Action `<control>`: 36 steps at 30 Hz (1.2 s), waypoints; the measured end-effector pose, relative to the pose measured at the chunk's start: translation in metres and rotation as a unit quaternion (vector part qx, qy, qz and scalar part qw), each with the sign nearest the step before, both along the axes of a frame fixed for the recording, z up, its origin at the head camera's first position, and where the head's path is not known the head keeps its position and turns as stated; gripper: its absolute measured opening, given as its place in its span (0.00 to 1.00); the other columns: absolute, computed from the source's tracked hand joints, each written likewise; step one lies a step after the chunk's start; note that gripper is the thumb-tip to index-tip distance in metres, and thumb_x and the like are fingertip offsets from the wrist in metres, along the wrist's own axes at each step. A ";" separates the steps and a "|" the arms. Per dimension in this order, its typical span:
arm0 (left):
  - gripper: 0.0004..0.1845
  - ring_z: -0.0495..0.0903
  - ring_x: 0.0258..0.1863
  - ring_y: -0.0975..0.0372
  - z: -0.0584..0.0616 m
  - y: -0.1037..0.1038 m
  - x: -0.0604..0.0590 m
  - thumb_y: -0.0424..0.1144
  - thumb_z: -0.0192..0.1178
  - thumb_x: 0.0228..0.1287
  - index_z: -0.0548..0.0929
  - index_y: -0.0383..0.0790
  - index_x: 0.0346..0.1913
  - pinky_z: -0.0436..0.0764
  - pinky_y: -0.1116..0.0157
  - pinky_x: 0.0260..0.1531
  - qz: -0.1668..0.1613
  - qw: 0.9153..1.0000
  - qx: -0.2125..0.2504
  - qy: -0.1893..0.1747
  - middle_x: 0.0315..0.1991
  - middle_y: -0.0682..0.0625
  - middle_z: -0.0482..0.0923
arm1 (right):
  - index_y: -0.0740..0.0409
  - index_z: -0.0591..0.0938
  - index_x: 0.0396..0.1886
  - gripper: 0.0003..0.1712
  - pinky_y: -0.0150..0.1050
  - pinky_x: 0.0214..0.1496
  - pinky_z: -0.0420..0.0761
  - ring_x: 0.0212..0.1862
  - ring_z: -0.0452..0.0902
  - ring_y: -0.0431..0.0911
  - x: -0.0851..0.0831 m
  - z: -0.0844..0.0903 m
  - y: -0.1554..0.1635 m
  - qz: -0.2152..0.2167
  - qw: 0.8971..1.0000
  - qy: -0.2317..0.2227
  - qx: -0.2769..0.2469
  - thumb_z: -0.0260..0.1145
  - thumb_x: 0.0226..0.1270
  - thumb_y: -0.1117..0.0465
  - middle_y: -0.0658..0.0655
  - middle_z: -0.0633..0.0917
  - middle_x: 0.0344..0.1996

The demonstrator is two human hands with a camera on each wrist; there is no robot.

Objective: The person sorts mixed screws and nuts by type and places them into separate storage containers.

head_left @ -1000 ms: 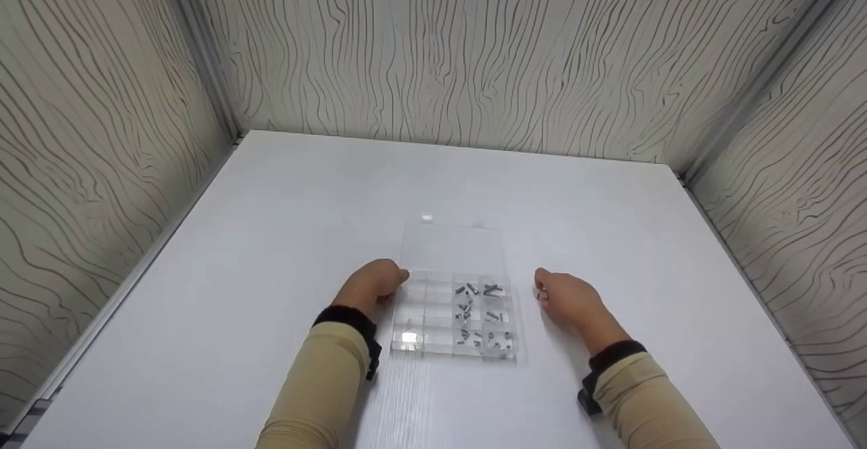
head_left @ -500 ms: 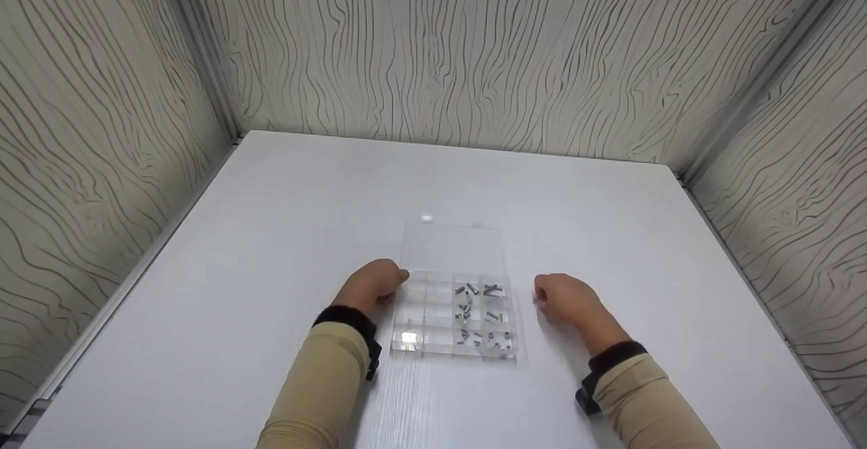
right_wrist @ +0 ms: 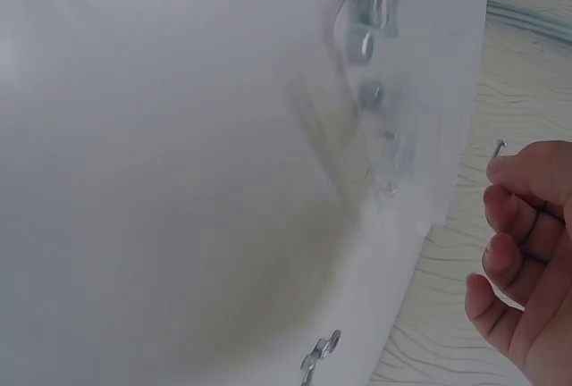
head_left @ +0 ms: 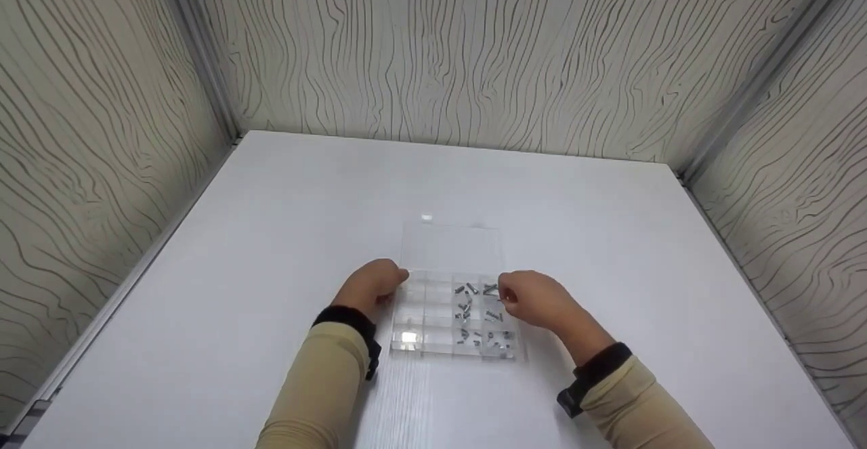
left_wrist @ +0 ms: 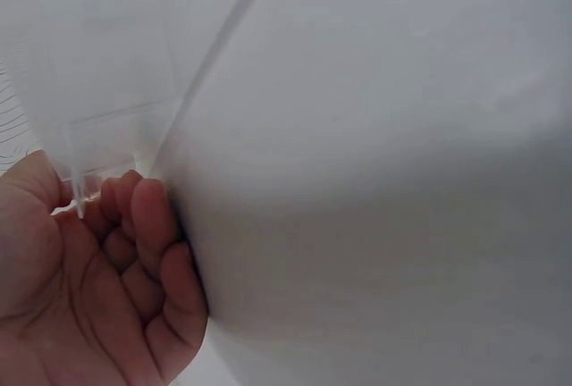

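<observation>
A clear plastic compartment box [head_left: 437, 351] sits on the white table with its transparent lid [head_left: 452, 246] folded back behind it. My left hand [head_left: 374, 283] grips the box's left edge near the hinge, thumb and curled fingers about the plastic [left_wrist: 80, 194]. Over the right-hand column, my right hand [head_left: 538, 298] pinches a small metal screw [right_wrist: 499, 148] between thumb and forefinger, its other fingers loosely curled. Small metal screws [head_left: 463, 311] and other hardware [head_left: 500, 342] lie in the two right columns. The left columns hold no visible pieces.
Several small metal pieces [right_wrist: 320, 350] show low in the right wrist view. The white tabletop [head_left: 305, 191] surrounds the box, with wood-pattern panels [head_left: 433, 49] along the back and sides.
My right hand has moved left, from beside the box to over its right column, with the screw in its fingers. The left hand and the box have stayed put.
</observation>
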State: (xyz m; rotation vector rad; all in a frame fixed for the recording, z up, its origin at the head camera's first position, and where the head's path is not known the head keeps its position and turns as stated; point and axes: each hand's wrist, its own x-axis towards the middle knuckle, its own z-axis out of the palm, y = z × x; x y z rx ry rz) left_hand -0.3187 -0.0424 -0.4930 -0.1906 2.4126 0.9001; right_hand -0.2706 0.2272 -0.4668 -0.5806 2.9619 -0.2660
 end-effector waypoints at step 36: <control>0.26 0.57 0.10 0.60 -0.008 -0.001 -0.005 0.51 0.44 0.62 0.62 0.45 0.07 0.65 0.62 0.17 0.006 1.000 0.008 0.006 0.11 0.50 0.57 | 0.52 0.75 0.27 0.04 0.38 0.30 0.70 0.28 0.69 0.42 -0.009 0.007 0.022 -0.049 0.998 0.035 -0.020 0.59 0.53 0.66 0.47 0.73 0.23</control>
